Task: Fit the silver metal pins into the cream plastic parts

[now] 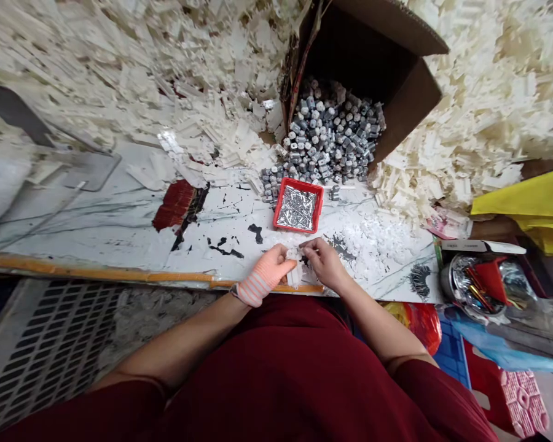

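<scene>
My left hand [266,275], in an orange striped glove, is closed on a small white plastic part [295,270] at the table's front edge. My bare right hand [321,261] pinches the same part from the right, fingers pressed together on its top. Just beyond both hands stands a red tray [282,197] full of small shiny metal pieces [297,209]. Behind the tray, grey cylindrical metal parts [332,138] spill out of a tipped cardboard box [408,92].
Huge heaps of white plastic parts [166,80] cover the back and right of the worn white table [120,215]. Small white bits [378,236] lie right of my hands. A yellow sheet [529,205] and a bowl of tools [474,285] sit far right. A metal grille [50,344] lies lower left.
</scene>
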{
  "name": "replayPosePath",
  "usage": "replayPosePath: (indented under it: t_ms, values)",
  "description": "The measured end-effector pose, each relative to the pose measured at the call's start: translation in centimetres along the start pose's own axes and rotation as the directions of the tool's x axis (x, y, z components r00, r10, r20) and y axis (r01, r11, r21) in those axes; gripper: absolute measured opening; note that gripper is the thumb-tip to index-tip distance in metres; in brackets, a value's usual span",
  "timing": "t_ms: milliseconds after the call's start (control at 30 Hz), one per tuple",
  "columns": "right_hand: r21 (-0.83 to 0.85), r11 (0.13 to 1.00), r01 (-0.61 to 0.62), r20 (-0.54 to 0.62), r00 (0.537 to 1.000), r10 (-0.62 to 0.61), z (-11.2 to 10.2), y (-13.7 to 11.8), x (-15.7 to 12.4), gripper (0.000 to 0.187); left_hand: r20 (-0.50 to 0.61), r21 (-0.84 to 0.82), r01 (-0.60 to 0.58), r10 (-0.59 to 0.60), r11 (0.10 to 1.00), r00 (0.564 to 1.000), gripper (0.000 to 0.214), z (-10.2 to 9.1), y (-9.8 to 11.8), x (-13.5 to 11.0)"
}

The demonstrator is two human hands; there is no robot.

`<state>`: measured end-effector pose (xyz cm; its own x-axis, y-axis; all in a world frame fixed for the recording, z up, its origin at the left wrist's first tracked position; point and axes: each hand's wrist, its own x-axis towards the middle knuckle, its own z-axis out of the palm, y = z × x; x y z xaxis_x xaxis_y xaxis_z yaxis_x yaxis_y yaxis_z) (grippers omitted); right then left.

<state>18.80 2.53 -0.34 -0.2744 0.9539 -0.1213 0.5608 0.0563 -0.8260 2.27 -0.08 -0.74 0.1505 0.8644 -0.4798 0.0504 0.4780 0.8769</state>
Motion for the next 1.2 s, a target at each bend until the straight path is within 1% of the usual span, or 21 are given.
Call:
replayPosePath:
  t_ms: [67, 200, 333, 467, 500, 567, 633, 667, 733, 767, 800, 833, 867, 900, 933, 967, 1000, 1033, 1067, 1133, 1200]
  values:
    - [-0.055, 0.998, -0.002, 0.039, 0.999, 0.004, 0.4, -0.2, -0.2, 0.014, 0.005, 0.035, 0.007, -0.008, 0.999, 1.000, 0.018, 0.0, 0.0, -0.1]
    - [-0.170, 0.985, -0.003, 0.014, 1.000, 0.005, 1.1, -0.4, -0.4, 0.011, 0.033, -0.017, 0.029, -0.028, 0.999, 0.999, 0.019, -0.1, -0.6, 0.1]
    - [-0.106, 0.994, -0.040, -0.004, 0.999, 0.040, 1.1, -0.5, -0.2, 0.013, 0.050, -0.020, 0.032, -0.031, 0.999, 0.998, 0.023, -0.3, -1.4, 0.6]
    - [-0.157, 0.986, -0.061, -0.033, 0.998, 0.056, 1.5, -0.6, -0.3, 0.013, 0.084, -0.007, 0.022, -0.022, 1.000, 0.996, 0.023, -0.2, -1.3, 0.4]
    - [-0.143, 0.988, -0.066, -0.038, 0.997, 0.061, 1.8, -0.7, -0.5, 0.014, 0.067, 0.027, 0.001, -0.003, 1.000, 0.998, 0.023, -0.2, -1.1, 0.3]
    - [-0.045, 0.996, -0.071, -0.054, 0.996, 0.069, 2.2, -0.7, -0.7, 0.015, -0.028, 0.180, -0.074, 0.080, 0.981, 0.996, 0.022, -0.1, -0.7, -0.1]
    - [0.067, 0.997, -0.049, -0.050, 0.997, 0.052, 2.0, -0.5, -0.5, 0.017, -0.114, 0.335, -0.134, 0.181, 0.933, 0.977, 0.020, 0.0, -0.4, -0.3]
    - [0.098, 0.995, -0.026, -0.010, 1.000, 0.027, 1.5, -0.2, -0.2, 0.019, -0.120, 0.360, -0.144, 0.199, 0.922, 0.973, 0.019, 0.0, -0.4, -0.3]
    - [0.053, 0.998, 0.016, 0.083, 0.996, -0.020, -0.7, 0.8, 1.1, 0.021, -0.065, 0.292, -0.118, 0.142, 0.949, 0.988, 0.019, 0.0, -0.5, -0.1]
    - [-0.033, 0.999, 0.029, 0.110, 0.994, -0.026, -2.3, 1.5, 2.1, 0.021, -0.023, 0.220, -0.084, 0.091, 0.972, 0.996, 0.019, -0.1, -0.6, 0.0]
    - [-0.168, 0.986, 0.012, 0.050, 0.999, -0.003, -4.1, 2.3, 3.3, 0.021, 0.019, 0.140, -0.042, 0.039, 0.989, 0.999, 0.021, -0.1, -0.8, 0.2]
    - [-0.348, 0.935, -0.075, -0.131, 0.991, 0.030, -6.0, 3.1, 4.4, 0.021, 0.053, 0.067, 0.001, -0.005, 0.998, 0.999, 0.022, -0.1, -0.9, 0.3]
    - [-0.510, 0.840, -0.183, -0.294, 0.955, 0.029, -7.9, 4.0, 5.6, 0.022, 0.075, 0.007, 0.035, -0.036, 0.999, 0.997, 0.024, -0.1, -1.0, 0.5]
    - [-0.625, 0.731, -0.272, -0.374, 0.927, 0.025, -9.6, 4.9, 6.6, 0.023, 0.088, -0.035, 0.056, -0.053, 0.998, 0.995, 0.025, -0.2, -1.1, 0.5]
    - [-0.703, 0.632, -0.327, -0.399, 0.916, 0.030, -11.0, 5.6, 7.5, 0.023, 0.094, -0.058, 0.065, -0.059, 0.996, 0.994, 0.025, -0.2, -1.1, 0.6]
    - [-0.758, 0.557, -0.338, -0.387, 0.922, 0.033, -12.0, 6.2, 8.2, 0.022, 0.095, -0.066, 0.065, -0.058, 0.996, 0.994, 0.025, -0.1, -1.2, 0.6]
    - [-0.790, 0.520, -0.326, -0.357, 0.933, 0.042, -12.6, 6.6, 8.6, 0.021, 0.095, -0.065, 0.060, -0.054, 0.996, 0.994, 0.024, -0.1, -1.2, 0.7]
    - [-0.795, 0.526, -0.302, -0.330, 0.943, 0.042, -12.8, 6.9, 8.8, 0.020, 0.093, -0.063, 0.056, -0.050, 0.996, 0.994, 0.024, 0.0, -1.3, 0.7]
    - [-0.769, 0.576, -0.277, -0.317, 0.948, 0.032, -12.5, 6.9, 8.8, 0.020, 0.090, -0.068, 0.056, -0.050, 0.996, 0.995, 0.023, 0.0, -1.3, 0.9]
    - [-0.602, 0.768, -0.218, -0.326, 0.945, 0.013, -10.8, 6.5, 8.3, 0.020, 0.069, -0.095, 0.062, -0.056, 0.994, 0.996, 0.023, 0.2, -1.4, 1.2]
    - [-0.294, 0.949, -0.114, -0.306, 0.952, 0.019, -8.0, 5.4, 7.1, 0.021, 0.047, -0.117, 0.061, -0.056, 0.991, 0.997, 0.023, 0.4, -1.4, 1.5]
